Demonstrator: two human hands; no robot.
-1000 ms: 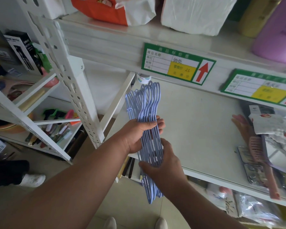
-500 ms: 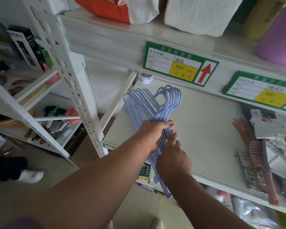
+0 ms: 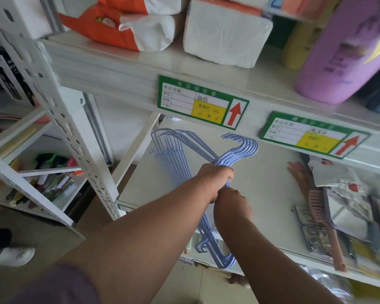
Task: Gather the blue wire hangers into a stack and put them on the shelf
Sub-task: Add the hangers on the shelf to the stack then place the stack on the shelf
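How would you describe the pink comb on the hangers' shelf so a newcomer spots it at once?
Start at the white shelf under the two green price labels, where both hands hold the blue wire hangers. Look to its right end, among the packets. The pink comb lies there, handle toward the front edge: the only long, toothed pink piece.
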